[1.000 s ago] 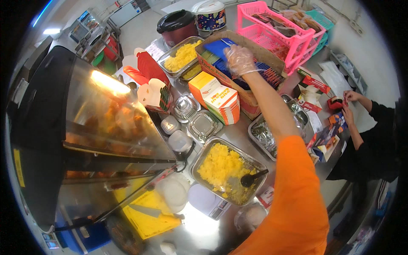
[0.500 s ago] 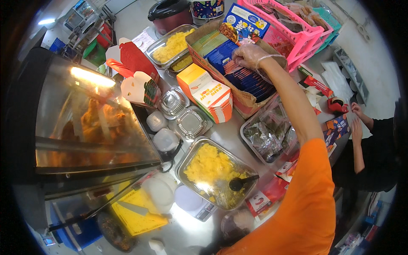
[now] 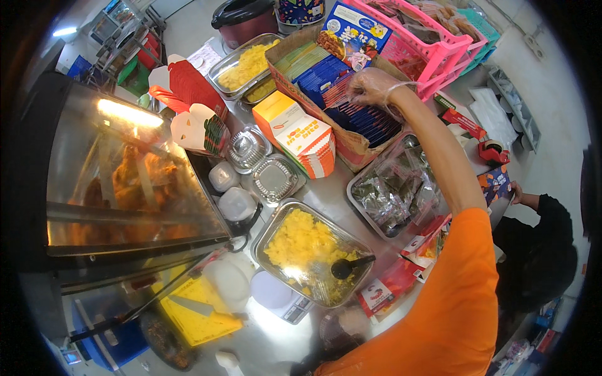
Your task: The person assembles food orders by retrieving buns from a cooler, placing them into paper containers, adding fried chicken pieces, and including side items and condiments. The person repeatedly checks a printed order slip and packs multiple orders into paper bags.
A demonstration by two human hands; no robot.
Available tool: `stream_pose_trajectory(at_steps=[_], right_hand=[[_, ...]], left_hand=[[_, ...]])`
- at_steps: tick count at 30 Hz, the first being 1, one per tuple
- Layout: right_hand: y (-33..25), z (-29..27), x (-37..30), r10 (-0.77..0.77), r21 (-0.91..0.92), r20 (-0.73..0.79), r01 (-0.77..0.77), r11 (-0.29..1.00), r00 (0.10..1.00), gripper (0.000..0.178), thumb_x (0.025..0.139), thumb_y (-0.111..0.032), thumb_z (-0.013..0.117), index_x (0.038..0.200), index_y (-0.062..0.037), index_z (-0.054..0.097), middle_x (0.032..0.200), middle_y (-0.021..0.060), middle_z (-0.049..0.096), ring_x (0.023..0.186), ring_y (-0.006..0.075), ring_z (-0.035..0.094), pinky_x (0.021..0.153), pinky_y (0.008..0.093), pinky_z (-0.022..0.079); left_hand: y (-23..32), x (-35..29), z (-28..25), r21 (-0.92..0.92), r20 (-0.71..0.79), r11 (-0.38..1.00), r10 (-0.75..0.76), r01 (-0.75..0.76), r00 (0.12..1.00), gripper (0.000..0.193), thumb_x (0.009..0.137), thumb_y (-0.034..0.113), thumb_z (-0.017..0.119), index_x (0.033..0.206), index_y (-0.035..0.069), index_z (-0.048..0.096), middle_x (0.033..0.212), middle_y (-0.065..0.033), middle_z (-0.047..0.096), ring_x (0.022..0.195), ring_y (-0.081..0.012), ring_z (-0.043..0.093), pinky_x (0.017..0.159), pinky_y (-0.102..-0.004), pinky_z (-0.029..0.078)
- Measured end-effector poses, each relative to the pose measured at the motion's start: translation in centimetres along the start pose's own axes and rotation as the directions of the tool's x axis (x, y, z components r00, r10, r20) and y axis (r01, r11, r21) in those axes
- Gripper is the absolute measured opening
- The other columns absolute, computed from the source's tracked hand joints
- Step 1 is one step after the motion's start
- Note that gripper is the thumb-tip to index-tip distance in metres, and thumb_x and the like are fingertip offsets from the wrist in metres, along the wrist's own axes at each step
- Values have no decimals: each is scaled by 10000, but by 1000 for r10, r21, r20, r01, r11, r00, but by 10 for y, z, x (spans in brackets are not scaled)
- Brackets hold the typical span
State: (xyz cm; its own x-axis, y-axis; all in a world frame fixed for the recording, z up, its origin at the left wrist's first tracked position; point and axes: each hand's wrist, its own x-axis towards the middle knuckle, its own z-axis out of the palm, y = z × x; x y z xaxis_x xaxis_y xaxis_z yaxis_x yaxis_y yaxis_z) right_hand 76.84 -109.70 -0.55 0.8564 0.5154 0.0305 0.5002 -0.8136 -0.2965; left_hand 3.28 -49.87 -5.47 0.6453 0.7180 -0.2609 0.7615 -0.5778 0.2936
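My right hand [image 3: 374, 88], in a clear plastic glove, reaches over a cardboard box [image 3: 295, 103] tightly filled with packets. Its fingers are bent together at the edges of the blue sachets [image 3: 367, 119]; whether one is pinched between them is hidden. Green sachets [image 3: 305, 61] fill the box's far left part, and a colourful blue printed packet [image 3: 354, 34] stands up at its far end. The orange-sleeved arm passes over a metal tray [image 3: 356, 199] of clear plastic packs with dark contents. My left hand is out of view.
A tray of yellow rice [image 3: 301, 241] with a black scoop [image 3: 352, 266] sits mid-table. Folded cartons [image 3: 295, 135] and clear lidded containers [image 3: 274, 178] stand left of the box. A lit glass warmer [image 3: 125, 182] is at left. Pink baskets [image 3: 433, 47] are behind; a co-worker [image 3: 533, 250] is at right.
My right hand stays at the sachets with little movement. The view shifts slightly, so things sit a little further left. The co-worker at right has bent forward, their arm lower.
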Motion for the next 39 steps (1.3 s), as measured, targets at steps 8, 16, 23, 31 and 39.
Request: stream_pose_trajectory(at_steps=[8, 16, 23, 31, 39], right_hand=[[-14, -2, 19, -202, -309, -405, 74, 948, 892, 343, 805, -301, 736, 1050, -63, 713, 904, 169, 709, 885, 342, 682, 807, 425, 532], [-43, -19, 35, 253, -214, 132, -221, 951, 959, 368, 865, -358, 690, 691, -36, 718, 684, 200, 664, 676, 365, 656, 679, 460, 520], [-7, -2, 19, 178, -135, 13, -175, 975, 984, 614, 621, -385, 910, 1079, -53, 670, 1047, 186, 715, 947, 344, 688, 836, 408, 541], [19, 4, -11, 317, 233, -171, -274, 933, 933, 305, 805, -261, 763, 1052, -91, 708, 1031, 160, 718, 972, 303, 689, 880, 389, 530], [8, -9, -17, 286, -41, -57, -288, 957, 957, 293, 802, -342, 776, 973, -105, 758, 943, 126, 743, 891, 291, 705, 814, 406, 537]], left_hand=[[-18, 11, 8, -83, 47, 997, 8, -5, 999, 306, 888, 236, 659, 1182, 160, 699, 746, -116, 690, 590, -272, 613, 562, -439, 498], [-23, -4, 6, 35, -5, 999, 12, -11, 1000, 274, 883, 267, 659, 1128, 161, 719, 734, -127, 682, 563, -275, 592, 548, -440, 487], [-2, -5, -2, 64, 1, 996, -60, 60, 998, 252, 872, 224, 643, 1104, 171, 724, 763, -114, 697, 583, -276, 611, 558, -431, 503], [-4, -11, 5, 72, 39, 995, -78, 75, 996, 248, 853, 217, 668, 1091, 202, 735, 769, -91, 704, 607, -268, 628, 574, -425, 514], [-18, -9, 9, 26, 70, 999, -43, 42, 997, 246, 853, 232, 678, 1086, 188, 741, 794, -106, 713, 646, -259, 646, 626, -416, 534]])
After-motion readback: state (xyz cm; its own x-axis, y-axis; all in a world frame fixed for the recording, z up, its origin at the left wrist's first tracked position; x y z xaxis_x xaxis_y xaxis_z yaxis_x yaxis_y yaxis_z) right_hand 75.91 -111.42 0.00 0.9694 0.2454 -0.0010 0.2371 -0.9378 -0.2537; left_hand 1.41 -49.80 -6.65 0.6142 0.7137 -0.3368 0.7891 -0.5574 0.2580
